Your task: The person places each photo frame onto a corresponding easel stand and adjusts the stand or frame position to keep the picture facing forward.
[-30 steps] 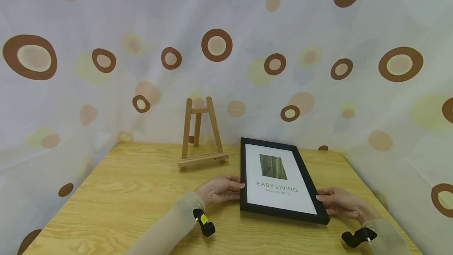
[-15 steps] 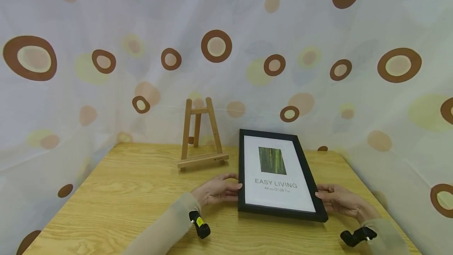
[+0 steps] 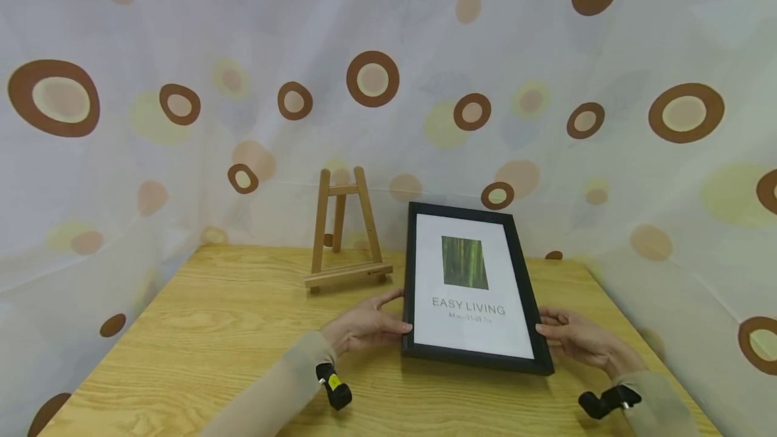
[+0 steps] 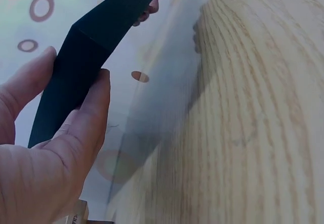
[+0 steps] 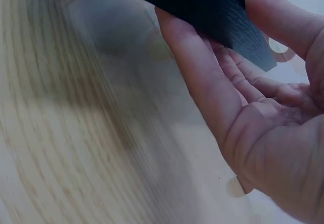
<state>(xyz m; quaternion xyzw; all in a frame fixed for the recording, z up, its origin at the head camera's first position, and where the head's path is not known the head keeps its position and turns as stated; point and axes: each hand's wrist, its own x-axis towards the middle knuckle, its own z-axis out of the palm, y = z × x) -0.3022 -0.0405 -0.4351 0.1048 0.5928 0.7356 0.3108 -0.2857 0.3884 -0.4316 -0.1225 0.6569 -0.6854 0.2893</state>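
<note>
A black picture frame point(image 3: 473, 286) with a white insert, a small green forest picture and the words "EASY LIVING" is tilted up over the right half of the table. My left hand point(image 3: 367, 324) grips its left side near the lower corner, thumb on the front and fingers behind. On the opposite side my right hand point(image 3: 583, 339) holds the edge in the same way. In the left wrist view the frame's dark edge point(image 4: 76, 77) lies between thumb and fingers. The right wrist view has the black edge point(image 5: 202, 11) pinched likewise.
A small wooden easel point(image 3: 348, 274) stands at the back of the table, left of the picture frame. Behind the wooden table point(image 3: 243, 315) hangs a white cloth point(image 3: 413, 160) with brown and yellow dots, which also lines both sides.
The picture frame has been raised and tilted more upright, shifting slightly left. Both hands have moved a little left along with it, still holding its sides. The easel has stayed in place.
</note>
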